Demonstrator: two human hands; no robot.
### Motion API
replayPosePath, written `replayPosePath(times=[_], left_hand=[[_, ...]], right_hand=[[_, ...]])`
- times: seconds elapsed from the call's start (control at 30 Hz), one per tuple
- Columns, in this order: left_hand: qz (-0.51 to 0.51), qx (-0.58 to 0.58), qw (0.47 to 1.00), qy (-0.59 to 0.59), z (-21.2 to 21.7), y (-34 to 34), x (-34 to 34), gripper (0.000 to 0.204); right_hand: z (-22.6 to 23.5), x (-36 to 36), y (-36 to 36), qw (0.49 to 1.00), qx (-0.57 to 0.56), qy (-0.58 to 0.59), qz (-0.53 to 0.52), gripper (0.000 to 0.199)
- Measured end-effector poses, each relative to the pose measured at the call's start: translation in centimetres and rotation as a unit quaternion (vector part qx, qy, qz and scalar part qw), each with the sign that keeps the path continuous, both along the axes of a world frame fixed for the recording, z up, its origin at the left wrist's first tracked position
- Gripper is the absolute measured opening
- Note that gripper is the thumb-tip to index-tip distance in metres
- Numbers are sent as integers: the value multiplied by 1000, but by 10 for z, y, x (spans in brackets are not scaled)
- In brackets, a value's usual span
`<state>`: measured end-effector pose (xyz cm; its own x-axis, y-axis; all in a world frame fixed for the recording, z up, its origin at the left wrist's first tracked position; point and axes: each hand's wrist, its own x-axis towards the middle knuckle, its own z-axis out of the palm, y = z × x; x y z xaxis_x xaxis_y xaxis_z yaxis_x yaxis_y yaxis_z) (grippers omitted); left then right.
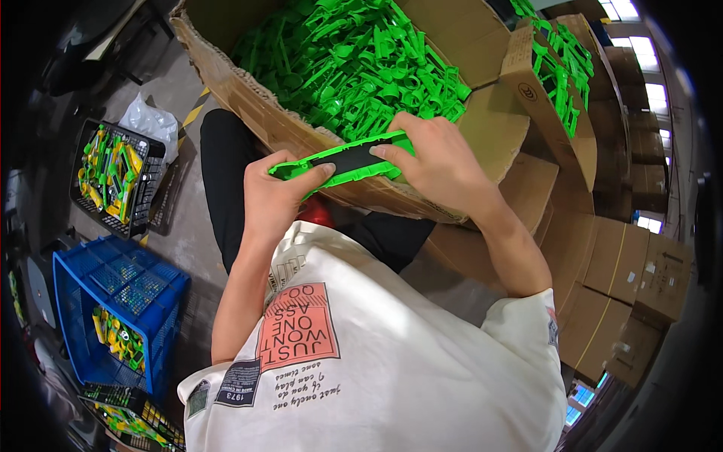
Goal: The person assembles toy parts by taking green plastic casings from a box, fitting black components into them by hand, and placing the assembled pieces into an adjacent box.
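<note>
Over the near edge of a large open cardboard box (226, 83), a long green plastic shell (350, 160) with a dark inner face is held slantwise, its right end higher in the view. One end is gripped by the left hand (279, 192) and the other by the right hand (437, 162); both thumbs are laid across the inner face, and the other fingers are curled around the outside.

Upside-down lettering is printed on the white shirt (422, 361), in a salmon panel (301, 324), a smaller dark panel (239, 383) and lines of script. A round mark is borne by an upright carton flap (527, 92); small printing on the stacked cartons (617, 260) cannot be made out.

The box is heaped with green plastic pieces (361, 68). On the grey floor (167, 64), crossed by yellow-and-black tape (194, 113), green and yellow parts are held in a black crate (154, 177) and a blue crate (162, 301); a white plastic bag (151, 120) is set beside the black one. Bright windows (644, 54) are seen at the right.
</note>
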<state>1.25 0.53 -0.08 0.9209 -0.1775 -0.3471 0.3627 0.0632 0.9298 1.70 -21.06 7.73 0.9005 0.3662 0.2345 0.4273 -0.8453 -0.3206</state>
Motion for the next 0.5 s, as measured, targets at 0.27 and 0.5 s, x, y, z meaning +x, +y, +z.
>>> replayPosePath(times=[0.27, 0.5], left_hand=[[-48, -26, 998, 32, 5, 3, -9, 12], [-31, -71, 995, 62, 4, -3, -3, 13]], right_hand=[[1, -6, -6, 966, 110, 232, -6, 23], [1, -9, -12, 979, 119, 168, -2, 21]])
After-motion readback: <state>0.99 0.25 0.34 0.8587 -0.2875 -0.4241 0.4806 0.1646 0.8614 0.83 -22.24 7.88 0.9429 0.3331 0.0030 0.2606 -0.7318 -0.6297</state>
